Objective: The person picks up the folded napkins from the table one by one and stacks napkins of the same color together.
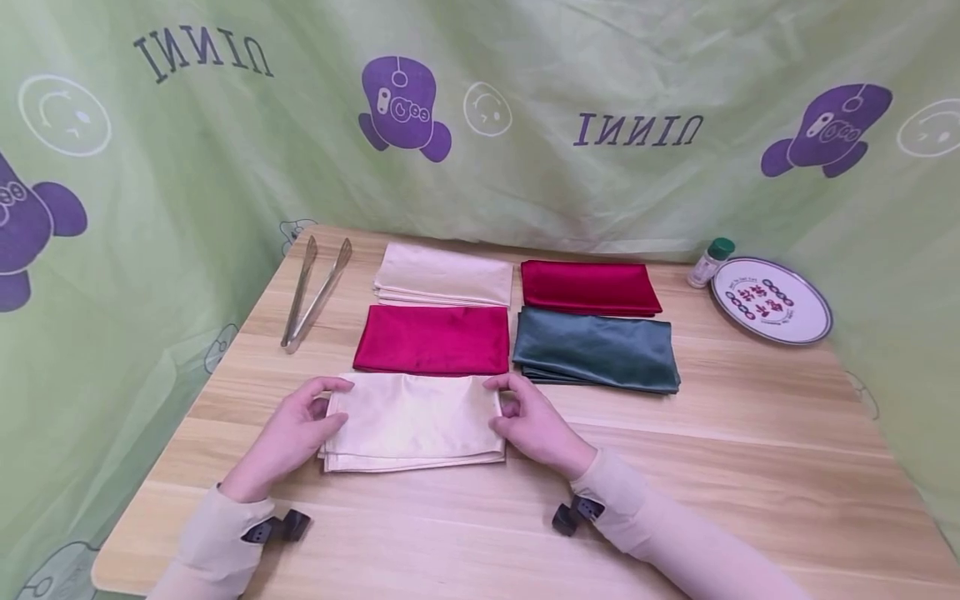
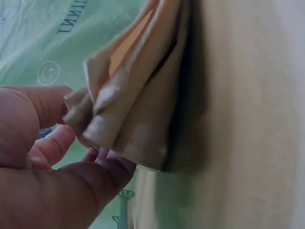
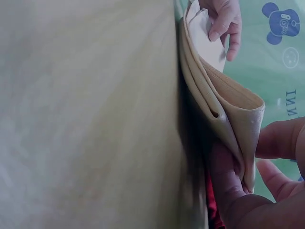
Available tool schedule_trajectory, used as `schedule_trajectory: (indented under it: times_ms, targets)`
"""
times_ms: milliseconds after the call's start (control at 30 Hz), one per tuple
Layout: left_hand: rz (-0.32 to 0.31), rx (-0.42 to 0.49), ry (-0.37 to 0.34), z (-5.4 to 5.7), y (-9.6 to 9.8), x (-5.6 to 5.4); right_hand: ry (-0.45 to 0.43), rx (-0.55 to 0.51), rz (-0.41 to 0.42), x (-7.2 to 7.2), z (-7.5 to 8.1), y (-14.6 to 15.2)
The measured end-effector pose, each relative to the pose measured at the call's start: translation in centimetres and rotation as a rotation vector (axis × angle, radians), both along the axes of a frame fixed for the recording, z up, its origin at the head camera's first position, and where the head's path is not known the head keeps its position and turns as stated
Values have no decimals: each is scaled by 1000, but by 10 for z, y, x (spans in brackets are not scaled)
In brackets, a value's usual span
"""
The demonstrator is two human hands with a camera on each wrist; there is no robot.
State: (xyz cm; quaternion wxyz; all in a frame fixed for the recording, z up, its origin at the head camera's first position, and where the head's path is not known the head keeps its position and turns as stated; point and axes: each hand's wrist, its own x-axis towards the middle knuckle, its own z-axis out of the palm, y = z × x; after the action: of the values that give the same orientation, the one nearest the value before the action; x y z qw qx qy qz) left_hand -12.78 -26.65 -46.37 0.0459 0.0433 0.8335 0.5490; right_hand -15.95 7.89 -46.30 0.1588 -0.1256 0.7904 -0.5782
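Observation:
A folded cream satin cloth [image 1: 416, 417] lies near the middle front of the table, its layers showing along the near edge. My left hand [image 1: 300, 425] pinches its left end, and my right hand [image 1: 536, 421] pinches the right end. In the left wrist view, the cloth's folds [image 2: 138, 105] fan out beside the thumb and fingers. The right wrist view has the fingers around the folded end [image 3: 250, 119], with layers looping apart. Just behind it lies a folded magenta cloth [image 1: 432, 340]; a folded dark green cloth [image 1: 600, 348] is at the back right.
Farther back lie another folded cream cloth [image 1: 450, 275] and a folded dark red cloth [image 1: 588, 287]. Metal tongs [image 1: 300, 308] rest on the left. A green-capped shaker bottle [image 1: 707, 265] stands beside a white patterned plate [image 1: 772, 301] at right. A green printed curtain [image 1: 540, 183] hangs behind the wooden table [image 1: 750, 467].

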Motion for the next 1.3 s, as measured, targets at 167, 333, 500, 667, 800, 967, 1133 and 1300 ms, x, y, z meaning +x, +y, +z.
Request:
schedule_trajectory:
  times_ms: [167, 333, 500, 667, 800, 967, 1133, 1300]
  targets:
    - [-2, 10, 6, 11, -1, 3, -49, -64, 16, 4, 8, 1]
    - [-11, 42, 8, 24, -3, 4, -30, -48, 23, 2, 20, 5]
    - [-16, 52, 27, 35, -5, -2, 22, -52, 18, -8, 33, 9]
    - [-6, 42, 18, 42, -5, -14, 32, -67, -15, -21, 42, 12]
    - [-11, 45, 11, 47, -3, -27, 34, -64, -54, -33, 46, 14]
    - [-18, 34, 40, 53, -1, -50, 40, -25, -85, -51, 49, 18]
    - [-16, 1, 58, 58, 3, -76, 60, -9, -98, -70, 53, 20]
    - [-1, -16, 69, 60, 8, -100, 78, 18, -112, -92, 55, 21]
